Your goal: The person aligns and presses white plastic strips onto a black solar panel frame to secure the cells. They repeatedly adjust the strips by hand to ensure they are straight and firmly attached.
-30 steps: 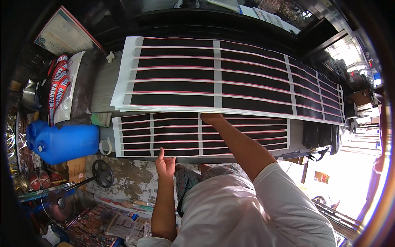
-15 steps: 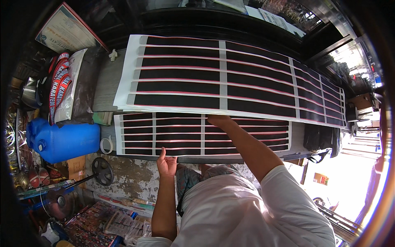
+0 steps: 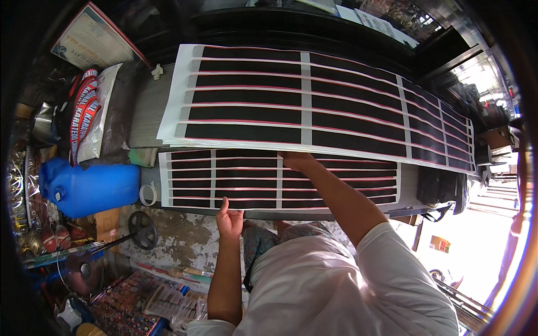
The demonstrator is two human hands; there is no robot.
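Note:
A long printed sheet (image 3: 246,183) with black bands, thin red and white lines and grey cross strips lies along the near side of the table. My left hand (image 3: 230,222) is at its front edge, thumb on top and the other fingers folded at the edge, gripping it. Reaching across the sheet, my right hand (image 3: 298,162) is at its far side, fingers hidden beneath the overhanging edge of a larger stack of similar sheets (image 3: 353,106). Whether those fingers are closed on anything cannot be seen.
To the left stand a blue plastic jug (image 3: 92,187) and a white tape roll (image 3: 148,194). Behind them lie a plastic-wrapped pack (image 3: 103,112) with red printed straps and a framed certificate (image 3: 95,42). A black bag (image 3: 443,189) sits at the table's right end.
The view has shifted slightly, so the table things sit a little to the right. Both hands keep nearly the same places at the sheet.

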